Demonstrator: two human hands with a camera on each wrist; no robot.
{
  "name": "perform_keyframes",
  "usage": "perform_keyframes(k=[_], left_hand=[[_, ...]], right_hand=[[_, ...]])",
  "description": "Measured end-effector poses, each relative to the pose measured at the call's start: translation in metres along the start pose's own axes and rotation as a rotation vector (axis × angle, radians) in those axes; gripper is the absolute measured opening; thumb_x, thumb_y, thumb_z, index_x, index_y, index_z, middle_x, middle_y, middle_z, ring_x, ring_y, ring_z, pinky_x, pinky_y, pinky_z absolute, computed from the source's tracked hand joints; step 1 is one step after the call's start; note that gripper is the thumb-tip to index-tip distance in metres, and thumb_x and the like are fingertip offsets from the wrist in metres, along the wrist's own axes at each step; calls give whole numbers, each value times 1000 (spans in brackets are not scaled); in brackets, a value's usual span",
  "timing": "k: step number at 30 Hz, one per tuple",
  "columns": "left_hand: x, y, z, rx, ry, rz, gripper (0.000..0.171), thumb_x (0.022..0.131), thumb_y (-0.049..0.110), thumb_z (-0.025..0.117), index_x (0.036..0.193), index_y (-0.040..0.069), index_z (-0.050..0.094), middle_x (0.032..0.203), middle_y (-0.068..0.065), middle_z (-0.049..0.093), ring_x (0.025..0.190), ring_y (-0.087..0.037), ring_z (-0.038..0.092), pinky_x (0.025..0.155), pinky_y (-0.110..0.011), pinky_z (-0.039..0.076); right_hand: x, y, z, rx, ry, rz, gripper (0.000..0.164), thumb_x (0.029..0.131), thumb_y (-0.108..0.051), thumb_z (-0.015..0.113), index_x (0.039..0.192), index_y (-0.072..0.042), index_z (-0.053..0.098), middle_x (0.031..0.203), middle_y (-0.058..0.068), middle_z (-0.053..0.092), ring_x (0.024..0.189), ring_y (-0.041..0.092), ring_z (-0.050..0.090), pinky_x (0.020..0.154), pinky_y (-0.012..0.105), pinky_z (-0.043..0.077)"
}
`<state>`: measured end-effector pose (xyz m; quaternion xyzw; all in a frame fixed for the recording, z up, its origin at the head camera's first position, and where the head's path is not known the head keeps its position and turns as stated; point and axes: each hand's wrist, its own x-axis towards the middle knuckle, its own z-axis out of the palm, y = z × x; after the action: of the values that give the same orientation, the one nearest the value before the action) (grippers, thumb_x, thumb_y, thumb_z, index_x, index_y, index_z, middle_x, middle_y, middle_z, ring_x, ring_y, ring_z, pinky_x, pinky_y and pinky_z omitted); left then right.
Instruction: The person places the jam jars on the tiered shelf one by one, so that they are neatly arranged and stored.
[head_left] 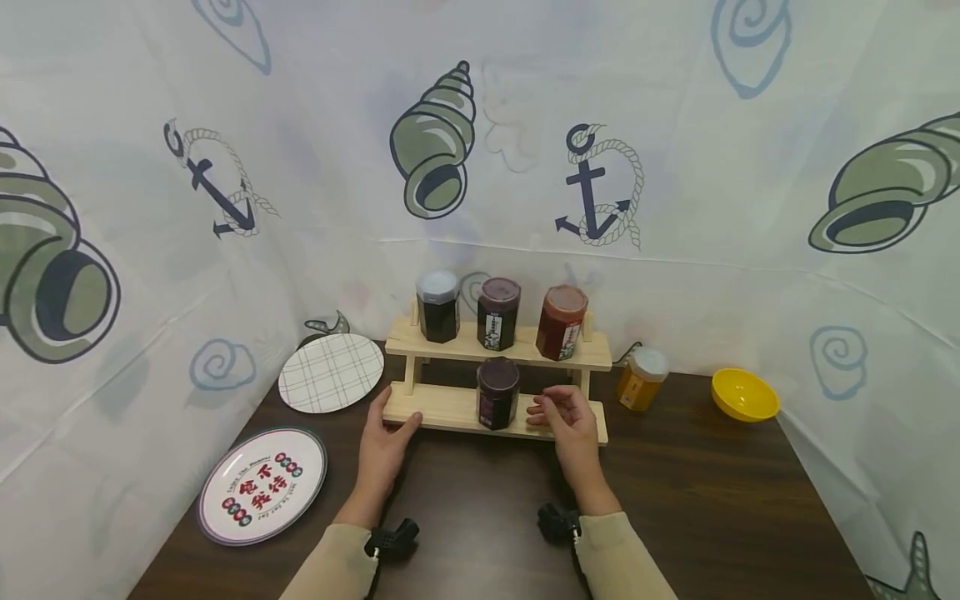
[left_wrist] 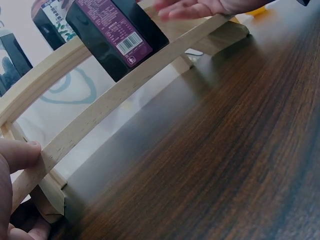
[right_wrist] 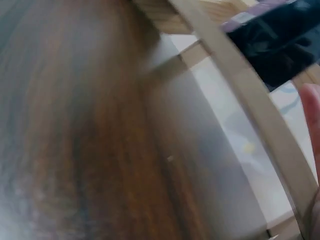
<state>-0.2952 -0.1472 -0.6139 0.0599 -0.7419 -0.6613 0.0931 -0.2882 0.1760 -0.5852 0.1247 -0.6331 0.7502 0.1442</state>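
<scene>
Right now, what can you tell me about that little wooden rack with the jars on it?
The wooden rack is a pale, unfinished two-step shelf on the dark table, near the back curtain. Its upper step carries three dark jars; the lower step holds one purple-labelled jar. The left hand touches the lower step's left end, and the right hand rests on that step, right of the jar.

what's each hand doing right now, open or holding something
Left hand: open, thumb against the wooden rack.
Right hand: open, fingers resting on the rack's lower shelf.
</scene>
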Motion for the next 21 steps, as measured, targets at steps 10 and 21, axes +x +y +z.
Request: perform_keyframes(k=[10, 21], left_hand=[[2, 0, -1, 0, -6, 17, 86, 100, 26, 83, 171, 18, 34, 175, -20, 36, 153, -33, 46, 94, -3, 39], [2, -3, 0, 2, -2, 7, 87, 100, 23, 83, 172, 18, 34, 175, -20, 35, 151, -34, 48, 93, -3, 41]], right_hand=[[4, -3, -26, 314, 189, -250, 31, 116, -9, 51, 109, 20, 50, 90, 21, 75, 72, 28, 79, 61, 39, 65], [10, -11, -80, 377, 413, -388, 31, 117, -16, 51, 108, 13, 56, 88, 22, 71, 67, 29, 75, 58, 34, 63]])
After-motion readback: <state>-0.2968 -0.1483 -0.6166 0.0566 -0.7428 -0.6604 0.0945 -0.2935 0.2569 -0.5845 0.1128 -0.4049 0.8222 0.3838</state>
